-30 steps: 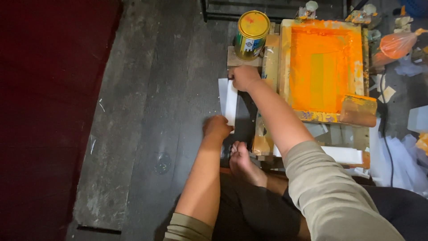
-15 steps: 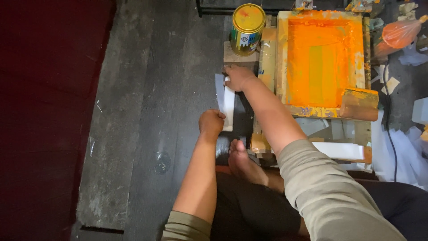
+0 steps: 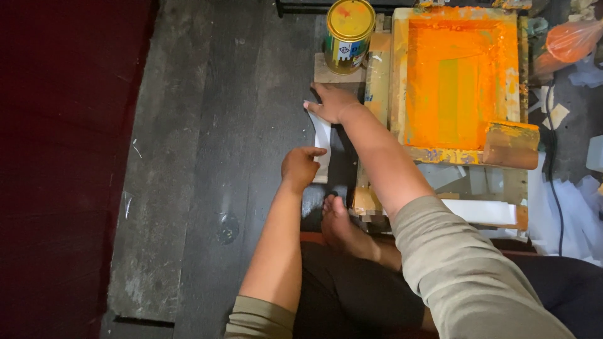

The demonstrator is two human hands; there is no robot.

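A yellow-lidded tin [image 3: 347, 34] stands on a small board at the top, just beside a wooden frame [image 3: 461, 81] whose screen is coated orange. A paint-smeared squeegee [image 3: 512, 145] rests on the frame's lower right corner. An orange bag [image 3: 573, 43] lies to the right (near white scraps [image 3: 575, 210]). The floor [image 3: 207, 157] is dark planks.

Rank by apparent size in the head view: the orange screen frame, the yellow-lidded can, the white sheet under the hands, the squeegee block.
1. Orange screen frame, clearly largest.
2. Yellow-lidded can.
3. Squeegee block, close to the can; unsure.
4. White sheet, smallest as seen, but partly covered by the right hand and left hand.
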